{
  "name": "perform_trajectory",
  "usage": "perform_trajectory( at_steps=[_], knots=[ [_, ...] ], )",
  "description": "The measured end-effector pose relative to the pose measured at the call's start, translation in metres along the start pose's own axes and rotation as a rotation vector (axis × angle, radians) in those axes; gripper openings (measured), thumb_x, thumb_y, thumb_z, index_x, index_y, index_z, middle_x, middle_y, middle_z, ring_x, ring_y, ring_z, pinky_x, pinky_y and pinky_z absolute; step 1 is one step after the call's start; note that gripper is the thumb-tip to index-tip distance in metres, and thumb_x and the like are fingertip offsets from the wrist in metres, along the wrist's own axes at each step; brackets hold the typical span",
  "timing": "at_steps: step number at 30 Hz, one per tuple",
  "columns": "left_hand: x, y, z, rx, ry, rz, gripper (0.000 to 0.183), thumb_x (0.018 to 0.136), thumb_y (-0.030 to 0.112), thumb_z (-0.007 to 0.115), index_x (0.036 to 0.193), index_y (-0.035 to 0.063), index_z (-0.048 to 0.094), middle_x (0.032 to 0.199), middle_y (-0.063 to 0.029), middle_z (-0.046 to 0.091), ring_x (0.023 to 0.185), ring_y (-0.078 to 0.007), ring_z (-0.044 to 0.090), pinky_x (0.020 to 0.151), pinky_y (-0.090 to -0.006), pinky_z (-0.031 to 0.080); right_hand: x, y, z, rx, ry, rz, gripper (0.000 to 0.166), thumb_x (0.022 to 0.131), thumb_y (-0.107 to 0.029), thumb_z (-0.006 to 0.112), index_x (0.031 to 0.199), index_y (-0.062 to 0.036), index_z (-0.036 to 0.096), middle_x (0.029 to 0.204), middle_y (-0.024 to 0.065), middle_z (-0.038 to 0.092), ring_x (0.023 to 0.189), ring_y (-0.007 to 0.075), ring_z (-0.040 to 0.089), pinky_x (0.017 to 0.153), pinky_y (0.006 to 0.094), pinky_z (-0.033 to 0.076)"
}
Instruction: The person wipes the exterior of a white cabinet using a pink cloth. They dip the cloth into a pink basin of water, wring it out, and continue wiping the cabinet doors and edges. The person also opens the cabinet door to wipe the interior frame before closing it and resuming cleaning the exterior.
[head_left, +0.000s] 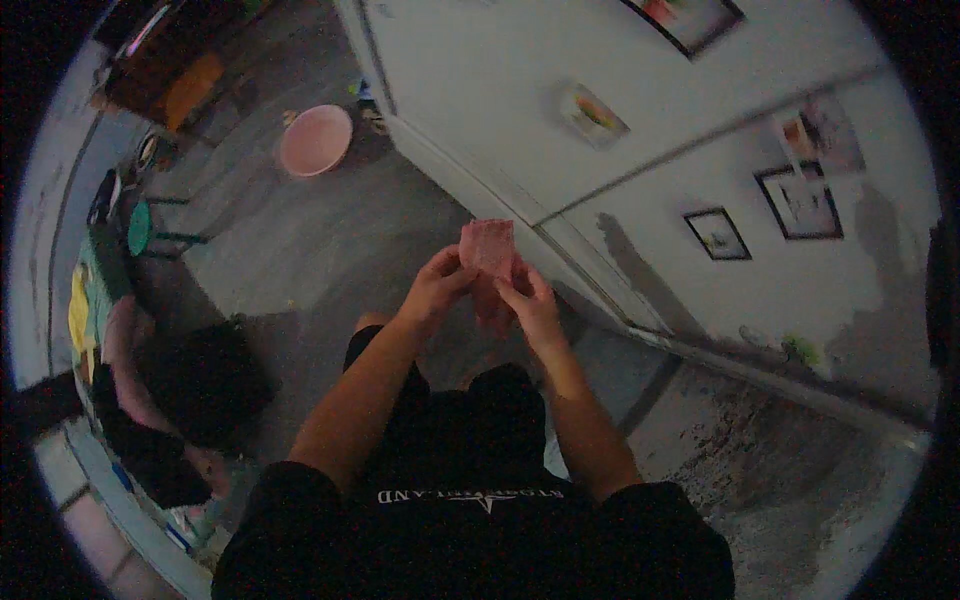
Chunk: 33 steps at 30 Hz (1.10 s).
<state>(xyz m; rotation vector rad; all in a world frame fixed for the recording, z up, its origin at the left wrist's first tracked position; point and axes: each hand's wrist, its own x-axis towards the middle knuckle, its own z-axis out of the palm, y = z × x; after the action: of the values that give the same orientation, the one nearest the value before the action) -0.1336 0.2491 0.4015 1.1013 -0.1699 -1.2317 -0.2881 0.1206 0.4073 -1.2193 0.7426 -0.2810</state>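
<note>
A pink cloth (489, 246), folded at its upper part, is held up in front of me. My left hand (441, 283) pinches its left edge between thumb and fingers. On the opposite edge, my right hand (531, 295) grips the cloth with the thumb on the near face. A looser end of the fabric hangs below, between the two hands. The dim light hides the finer weave and any marks on it.
A pink plastic basin (316, 140) sits on the grey floor (247, 262) ahead to the left. Nearer the left side are a green stool (140, 227) and a dark box-like object (206, 382). A white wall (480, 90) with framed pictures (718, 234) runs along the right.
</note>
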Motion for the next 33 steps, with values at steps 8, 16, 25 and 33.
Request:
perform_trajectory(
  at_steps=[8, 16, 25, 33],
  knots=[
    [-0.034, 0.117, -0.113, -0.287, 0.033, 0.019, 0.048, 0.102, 0.025, 0.067, 0.143, 0.0047, 0.051, 0.134, -0.0092, 0.062, 0.121, -0.0258, 0.061, 0.103, -0.0413, 0.050, 0.065, -0.065, 0.190, -0.951, -0.148, -0.518, 0.052, 0.086, -0.014, 0.077, 0.135, -0.0064, 0.060, 0.136, 0.0200, 0.057, 0.124, 0.0387, 0.057, 0.107, 0.0457, 0.048],
    [-0.052, 0.230, -0.238, -0.463, 0.018, 0.104, 0.049, 0.100, 0.021, 0.068, 0.142, 0.0050, 0.049, 0.128, -0.0105, 0.065, 0.117, -0.0289, 0.065, 0.101, -0.0468, 0.053, 0.150, -0.135, 0.337, -0.995, -0.475, -0.563, 0.049, 0.087, -0.009, 0.075, 0.134, -0.0087, 0.064, 0.129, 0.0165, 0.059, 0.122, 0.0355, 0.059, 0.103, 0.0433, 0.051],
    [-0.068, 0.320, -0.357, -0.555, 0.063, 0.192, 0.055, 0.095, 0.007, 0.070, 0.145, 0.0018, 0.048, 0.137, -0.0131, 0.063, 0.124, -0.0307, 0.063, 0.108, -0.0478, 0.051, 0.229, -0.141, 0.473, -0.530, -0.259, -0.447, 0.021, 0.102, -0.010, 0.061, 0.122, -0.0038, 0.063, 0.118, 0.0071, 0.063, 0.105, 0.0153, 0.063, 0.091, 0.0300, 0.052],
    [-0.024, 0.370, -0.407, -0.485, 0.234, 0.195, 0.051, 0.094, 0.003, 0.066, 0.142, 0.0003, 0.050, 0.136, -0.0141, 0.063, 0.124, -0.0306, 0.063, 0.108, -0.0465, 0.051, 0.325, -0.153, 0.515, -0.513, -0.244, -0.317, 0.028, 0.099, -0.014, 0.069, 0.124, -0.0040, 0.062, 0.129, 0.0093, 0.063, 0.117, 0.0190, 0.060, 0.102, 0.0352, 0.048]
  ],
)
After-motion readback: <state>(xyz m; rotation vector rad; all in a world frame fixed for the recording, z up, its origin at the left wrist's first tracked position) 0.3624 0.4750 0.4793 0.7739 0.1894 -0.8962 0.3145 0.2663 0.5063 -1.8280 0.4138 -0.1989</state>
